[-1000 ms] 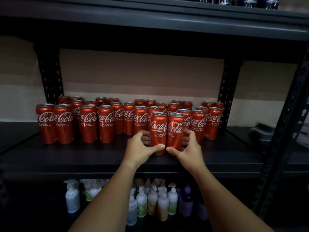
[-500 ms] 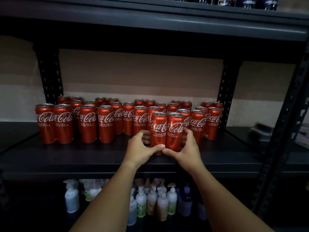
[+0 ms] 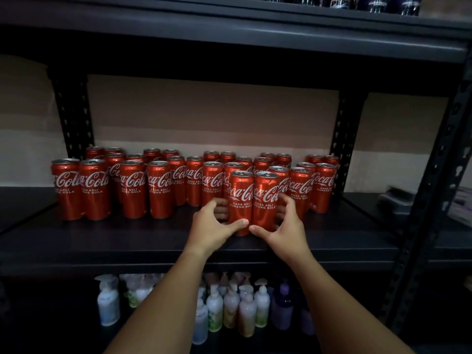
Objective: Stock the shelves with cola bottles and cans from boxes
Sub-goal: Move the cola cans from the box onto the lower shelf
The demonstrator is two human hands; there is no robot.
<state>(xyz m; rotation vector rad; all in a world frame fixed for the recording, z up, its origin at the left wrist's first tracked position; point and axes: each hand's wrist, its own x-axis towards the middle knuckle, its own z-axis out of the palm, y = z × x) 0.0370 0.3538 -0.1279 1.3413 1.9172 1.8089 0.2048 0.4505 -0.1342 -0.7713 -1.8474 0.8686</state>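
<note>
Cola cans are the job here, and two of them (image 3: 252, 201) stand side by side and touching, upright on the middle shelf (image 3: 153, 241), just in front of the rows already stocked. The left hand (image 3: 213, 229) wraps the left can, thumb across its front near the base and fingers curled round the back; the right hand (image 3: 284, 227) mirrors it on the right can. Both hands are closed on the pair low down (whether the bases rest on the shelf or hang just above it, I cannot tell).

To place them well, press evenly from both sides so the two slide as one, keep them upright, and stop when they touch the stocked cans (image 3: 143, 185) behind, labels facing forward. A lopsided push could tip one or knock over its neighbours. Dark bottles (image 3: 339, 2) sit on the shelf above, pump bottles (image 3: 229, 307) below.
</note>
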